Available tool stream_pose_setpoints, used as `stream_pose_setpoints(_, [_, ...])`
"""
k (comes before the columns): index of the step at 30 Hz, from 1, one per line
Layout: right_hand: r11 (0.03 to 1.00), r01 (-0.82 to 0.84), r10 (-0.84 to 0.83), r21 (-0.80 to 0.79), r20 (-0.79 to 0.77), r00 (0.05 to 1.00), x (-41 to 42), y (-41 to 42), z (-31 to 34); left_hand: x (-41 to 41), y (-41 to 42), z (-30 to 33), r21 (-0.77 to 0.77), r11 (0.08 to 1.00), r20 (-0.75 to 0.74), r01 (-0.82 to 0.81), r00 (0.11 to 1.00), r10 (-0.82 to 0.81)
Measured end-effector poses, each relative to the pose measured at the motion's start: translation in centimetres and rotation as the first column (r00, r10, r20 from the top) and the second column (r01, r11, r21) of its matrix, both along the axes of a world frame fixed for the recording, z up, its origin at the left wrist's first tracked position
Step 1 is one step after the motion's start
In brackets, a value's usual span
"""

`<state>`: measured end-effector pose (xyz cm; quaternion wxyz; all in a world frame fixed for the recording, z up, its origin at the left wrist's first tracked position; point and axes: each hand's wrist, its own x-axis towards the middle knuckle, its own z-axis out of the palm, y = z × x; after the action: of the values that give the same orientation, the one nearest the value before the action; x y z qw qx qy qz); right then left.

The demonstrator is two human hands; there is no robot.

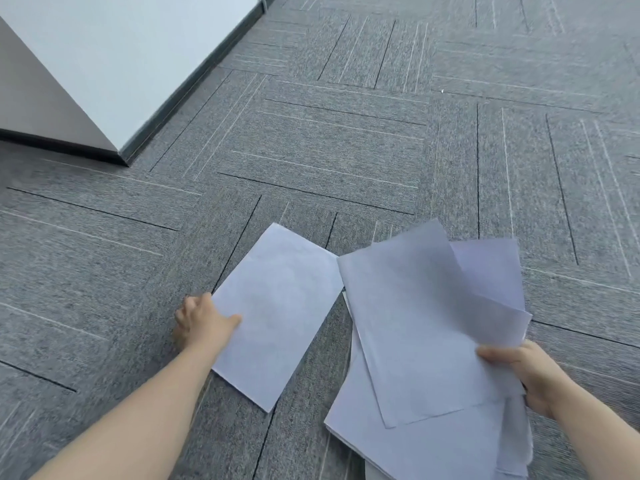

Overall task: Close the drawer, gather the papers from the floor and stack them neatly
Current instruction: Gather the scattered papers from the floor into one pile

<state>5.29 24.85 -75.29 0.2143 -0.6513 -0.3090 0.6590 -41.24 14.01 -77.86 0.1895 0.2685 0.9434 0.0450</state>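
A single white sheet (277,306) lies on the grey carpet in front of me. My left hand (199,322) pinches its left edge, thumb on top and fingers curled under it. My right hand (523,372) grips a loose, fanned bunch of several white papers (426,327) by their right side, just above the floor. More sheets of that bunch (415,448) hang lower toward the bottom of the view. No drawer is in sight.
Grey striped carpet tiles (346,133) cover the floor all around. A white wall corner with a dark skirting (121,98) juts in at the upper left, with a grey panel (34,98) beside it.
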Motion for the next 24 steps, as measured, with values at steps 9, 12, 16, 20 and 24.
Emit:
stream_pose_setpoints(9, [1.000, -0.005, 0.005, 0.000, 0.010, 1.000, -0.8, 0.0, -0.3, -2.1, 0.8, -0.3, -0.169, 0.986, 0.160, 0.007, 0.987, 0.020])
stream_pose_setpoints(12, [1.000, 0.002, -0.002, 0.001, 0.019, 1.000, -1.0, 0.0, -0.4, -1.6, 0.4, 0.0, -0.080, 0.995, 0.201, 0.060, 0.979, -0.043])
stream_pose_setpoints(16, [0.999, 0.033, -0.033, 0.017, 0.031, 0.999, -1.7, -0.1, -0.4, -0.3, -0.4, 0.3, 0.176, 0.984, 0.362, 0.018, 0.928, -0.082])
stream_pose_setpoints(20, [0.999, 0.036, -0.037, 0.018, 0.028, 0.999, -2.5, -0.2, -0.2, -0.1, -1.9, 0.8, 0.298, 0.828, 0.729, -0.474, 0.673, 0.123])
stream_pose_setpoints(24, [0.999, 0.037, -0.037, -0.002, -0.003, 0.999, -3.1, -0.2, 0.2, 0.2, -2.6, 2.3, 0.283, 0.781, 0.815, -0.557, 0.569, 0.110])
